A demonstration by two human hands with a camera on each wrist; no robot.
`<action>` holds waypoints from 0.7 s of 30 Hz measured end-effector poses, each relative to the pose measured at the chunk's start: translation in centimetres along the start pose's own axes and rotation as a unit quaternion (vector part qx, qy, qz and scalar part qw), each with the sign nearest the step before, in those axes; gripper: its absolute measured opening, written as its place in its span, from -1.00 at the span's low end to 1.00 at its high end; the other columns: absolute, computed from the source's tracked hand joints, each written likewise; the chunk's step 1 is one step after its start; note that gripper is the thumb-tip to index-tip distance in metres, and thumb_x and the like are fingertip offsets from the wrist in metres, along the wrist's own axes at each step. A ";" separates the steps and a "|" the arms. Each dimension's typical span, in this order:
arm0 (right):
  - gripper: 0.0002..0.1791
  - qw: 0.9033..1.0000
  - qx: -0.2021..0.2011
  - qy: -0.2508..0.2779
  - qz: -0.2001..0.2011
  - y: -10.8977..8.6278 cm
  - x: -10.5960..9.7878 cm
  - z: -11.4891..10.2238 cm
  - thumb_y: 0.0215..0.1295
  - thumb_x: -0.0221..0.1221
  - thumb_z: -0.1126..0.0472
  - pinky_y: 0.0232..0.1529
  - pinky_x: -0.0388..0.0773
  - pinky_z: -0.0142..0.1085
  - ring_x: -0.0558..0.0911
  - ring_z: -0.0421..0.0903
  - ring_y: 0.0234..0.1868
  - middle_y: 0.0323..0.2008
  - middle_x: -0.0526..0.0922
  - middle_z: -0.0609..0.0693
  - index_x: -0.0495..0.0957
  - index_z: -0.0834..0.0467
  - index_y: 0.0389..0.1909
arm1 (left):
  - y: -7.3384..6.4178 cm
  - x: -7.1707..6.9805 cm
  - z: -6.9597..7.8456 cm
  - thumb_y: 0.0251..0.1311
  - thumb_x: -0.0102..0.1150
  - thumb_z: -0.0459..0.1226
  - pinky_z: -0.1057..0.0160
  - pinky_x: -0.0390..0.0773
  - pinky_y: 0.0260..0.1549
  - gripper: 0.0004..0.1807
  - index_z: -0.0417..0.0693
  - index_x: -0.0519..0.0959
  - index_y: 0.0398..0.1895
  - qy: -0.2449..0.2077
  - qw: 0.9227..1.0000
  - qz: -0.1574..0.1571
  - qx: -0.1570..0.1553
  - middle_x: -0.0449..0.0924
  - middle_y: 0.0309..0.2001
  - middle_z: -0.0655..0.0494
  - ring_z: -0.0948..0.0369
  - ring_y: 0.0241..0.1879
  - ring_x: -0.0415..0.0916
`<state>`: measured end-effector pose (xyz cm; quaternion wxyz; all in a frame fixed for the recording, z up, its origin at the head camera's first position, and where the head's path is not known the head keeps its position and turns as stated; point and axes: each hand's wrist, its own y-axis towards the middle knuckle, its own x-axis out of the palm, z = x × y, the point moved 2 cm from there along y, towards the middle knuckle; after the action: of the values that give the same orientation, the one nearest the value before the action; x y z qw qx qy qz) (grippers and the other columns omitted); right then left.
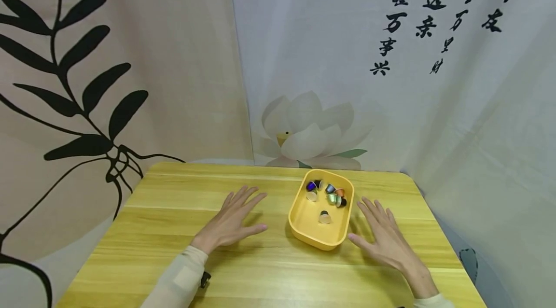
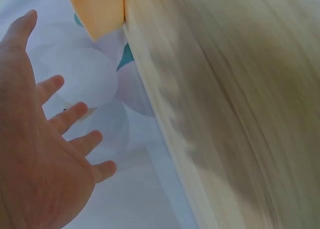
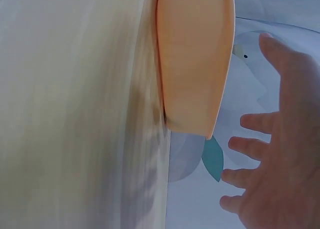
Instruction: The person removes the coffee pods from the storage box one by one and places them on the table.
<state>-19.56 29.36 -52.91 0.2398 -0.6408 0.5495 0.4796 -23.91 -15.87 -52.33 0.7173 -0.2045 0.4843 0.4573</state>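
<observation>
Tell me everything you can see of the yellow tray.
The yellow tray is a shallow, open, rounded rectangle with smooth, plastic-looking walls, more orange in the wrist views. It stands upright on the table, slightly skewed. Small capsules lie inside, mostly toward the far end, one apart and nearer the person. The right grip is beside its right wall, apparently not touching; the left grip is clear of it.

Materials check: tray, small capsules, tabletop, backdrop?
Tray: probably moulded plastic, smooth satin; seamless rounded corners.
Small capsules: maybe aluminium or metallic-coated plastic; coloured sheen, bright highlights on some.
Tabletop: wood or wood-look laminate, low sheen; streaky grain. Can't tell which.
Backdrop: likely printed fabric, matte; soft folds.
</observation>
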 end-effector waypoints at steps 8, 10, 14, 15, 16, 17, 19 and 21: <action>0.08 1.000 0.009 0.007 -0.008 0.3 0.6 -0.3 0.52 0.36 -0.31 0.78 -0.13 0.53 0.07 0.53 0.80 0.82 0.15 0.28 0.16 0.12 0.82 | 0.9 0.3 0.8 0.50 0.25 0.38 -0.49 -0.16 0.80 0.01 0.27 0.18 0.85 0.002 1.000 -0.005 0.011 0.03 0.87 -0.07 -0.24 0.87 -0.14; 0.07 1.000 0.006 0.008 -0.006 0.4 0.7 -0.4 0.52 0.36 -0.31 0.76 -0.12 0.55 0.07 0.53 0.80 0.81 0.16 0.29 0.19 0.16 0.81 | 1.0 0.3 1.1 0.50 0.26 0.38 -0.47 -0.17 0.81 0.01 0.27 0.17 0.86 0.001 1.000 -0.006 0.014 0.03 0.87 -0.07 -0.24 0.87 -0.13; 0.07 1.000 0.003 0.011 -0.005 0.5 0.8 -0.6 0.52 0.36 -0.31 0.74 -0.10 0.58 0.08 0.53 0.79 0.80 0.18 0.29 0.21 0.19 0.79 | 1.4 0.2 1.6 0.51 0.26 0.37 -0.50 -0.15 0.80 0.00 0.26 0.18 0.85 -0.003 1.000 -0.007 0.020 0.04 0.86 -0.07 -0.25 0.87 -0.13; 0.06 1.000 0.004 0.012 -0.005 0.5 0.8 -0.6 0.51 0.37 -0.31 0.74 -0.09 0.58 0.08 0.53 0.79 0.80 0.19 0.28 0.22 0.18 0.79 | 1.5 0.2 1.7 0.51 0.26 0.36 -0.51 -0.14 0.79 0.00 0.25 0.18 0.85 -0.004 1.000 -0.006 0.022 0.04 0.86 -0.07 -0.25 0.87 -0.13; 0.06 1.000 0.004 0.012 -0.007 0.5 0.9 -0.6 0.51 0.37 -0.31 0.74 -0.09 0.58 0.08 0.52 0.79 0.80 0.19 0.27 0.22 0.17 0.79 | 1.6 0.3 1.8 0.51 0.26 0.36 -0.51 -0.16 0.79 0.00 0.25 0.18 0.85 -0.007 1.000 -0.007 0.022 0.04 0.87 -0.06 -0.24 0.87 -0.14; 0.06 1.000 0.005 0.014 -0.008 0.6 0.9 -0.6 0.51 0.37 -0.31 0.74 -0.09 0.58 0.08 0.52 0.80 0.80 0.19 0.27 0.23 0.16 0.79 | 1.6 0.3 1.9 0.51 0.26 0.36 -0.51 -0.16 0.79 0.00 0.26 0.18 0.85 -0.008 1.000 -0.008 0.023 0.04 0.87 -0.06 -0.24 0.87 -0.14; 0.05 1.000 0.005 0.015 -0.010 0.6 1.1 -0.6 0.50 0.38 -0.31 0.74 -0.08 0.58 0.08 0.52 0.80 0.80 0.20 0.26 0.24 0.14 0.79 | 1.8 0.3 2.1 0.51 0.26 0.37 -0.50 -0.17 0.80 0.00 0.26 0.18 0.85 -0.008 1.000 -0.009 0.023 0.04 0.87 -0.05 -0.23 0.87 -0.14; 0.04 1.000 0.004 0.015 -0.010 0.6 1.2 -0.5 0.50 0.38 -0.31 0.74 -0.07 0.59 0.09 0.51 0.80 0.80 0.21 0.24 0.25 0.12 0.79 | 1.9 0.4 2.2 0.51 0.26 0.37 -0.50 -0.16 0.80 0.00 0.27 0.17 0.85 -0.005 1.000 -0.008 0.025 0.05 0.86 -0.05 -0.23 0.87 -0.13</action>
<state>-20.04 28.18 -53.60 0.2394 -0.6522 0.5484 0.4653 -24.39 -13.12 -51.43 0.7283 -0.1880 0.4907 0.4398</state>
